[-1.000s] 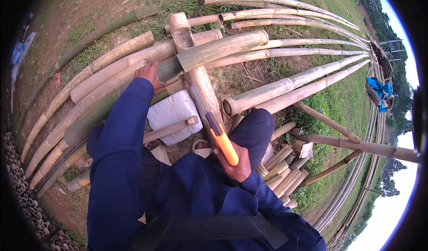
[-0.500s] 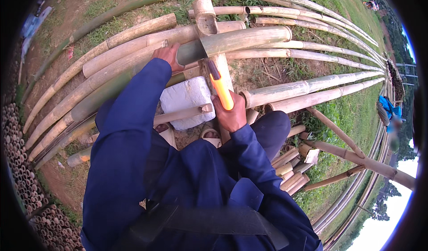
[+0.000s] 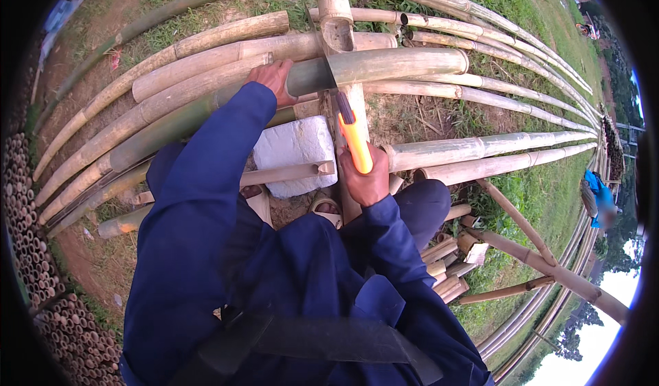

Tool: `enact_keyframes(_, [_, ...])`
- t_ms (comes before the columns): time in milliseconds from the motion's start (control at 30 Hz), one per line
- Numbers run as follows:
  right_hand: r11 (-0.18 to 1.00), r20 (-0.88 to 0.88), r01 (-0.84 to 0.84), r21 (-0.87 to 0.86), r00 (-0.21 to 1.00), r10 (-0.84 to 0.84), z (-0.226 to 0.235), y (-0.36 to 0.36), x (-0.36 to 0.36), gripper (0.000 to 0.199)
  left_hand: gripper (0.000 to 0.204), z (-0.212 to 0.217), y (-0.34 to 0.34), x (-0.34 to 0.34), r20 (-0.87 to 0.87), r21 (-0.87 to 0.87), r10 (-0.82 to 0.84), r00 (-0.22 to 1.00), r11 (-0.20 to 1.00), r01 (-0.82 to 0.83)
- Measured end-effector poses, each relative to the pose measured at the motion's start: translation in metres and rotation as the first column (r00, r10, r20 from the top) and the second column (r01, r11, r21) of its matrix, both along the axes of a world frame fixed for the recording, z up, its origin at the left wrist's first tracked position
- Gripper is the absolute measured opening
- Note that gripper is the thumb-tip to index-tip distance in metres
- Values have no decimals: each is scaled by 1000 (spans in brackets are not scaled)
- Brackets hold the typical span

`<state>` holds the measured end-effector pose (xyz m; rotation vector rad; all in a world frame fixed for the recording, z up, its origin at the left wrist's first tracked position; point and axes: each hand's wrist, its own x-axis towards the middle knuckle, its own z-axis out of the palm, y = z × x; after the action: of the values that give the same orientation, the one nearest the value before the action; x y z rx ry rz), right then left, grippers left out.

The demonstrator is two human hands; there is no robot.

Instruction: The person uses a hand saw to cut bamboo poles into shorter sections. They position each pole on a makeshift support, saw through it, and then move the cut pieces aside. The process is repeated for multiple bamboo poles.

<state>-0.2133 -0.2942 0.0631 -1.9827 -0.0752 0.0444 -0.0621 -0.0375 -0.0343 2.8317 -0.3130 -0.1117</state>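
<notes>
A thick green bamboo pole [image 3: 398, 65] lies across a notched bamboo post [image 3: 336, 26]. My left hand [image 3: 274, 80] is wrapped over the pole left of the post, pressing on its upper side. In my right hand [image 3: 367, 174] is a handsaw [image 3: 355, 142] with an orange handle, gripped at its near end. Its thin dark blade crosses the pole just right of my left hand, and part of it shows beyond the pole's far side. How deep the blade sits in the bamboo I cannot tell.
A white block [image 3: 295, 154] stands before my feet, with a split bamboo piece [image 3: 288, 173] over it. Long poles [image 3: 494, 142] stretch away right; others curve left. Short offcuts [image 3: 449, 262] are heaped by my right knee. Stacked bamboo ends [image 3: 34, 269] fill the far left.
The view has shifted slightly. Relative to the pole, my right hand and the saw have gone a little forward, and more blade shows past the far side. My left hand keeps its hold.
</notes>
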Motion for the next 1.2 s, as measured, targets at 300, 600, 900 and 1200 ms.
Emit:
enact_keyframes(300, [992,-177,27,-121,983,-48,52,-41,-111,25,76,4,14,1,-129,10,13,992,1000,-12])
enact_keyframes(600, [998,-68,57,17,996,-56,-11,1,-18,16,76,1,6,1,-118,-12,10,993,1000,-12])
enact_keyframes(900, [992,-73,88,-88,993,-95,28,-34,-98,20,75,-3,10,7,-142,-13,23,990,1000,-25])
enact_keyframes(1200, [998,-167,29,-58,985,-39,22,-33,-83,20,86,6,19,9,-144,-8,55,988,998,-57])
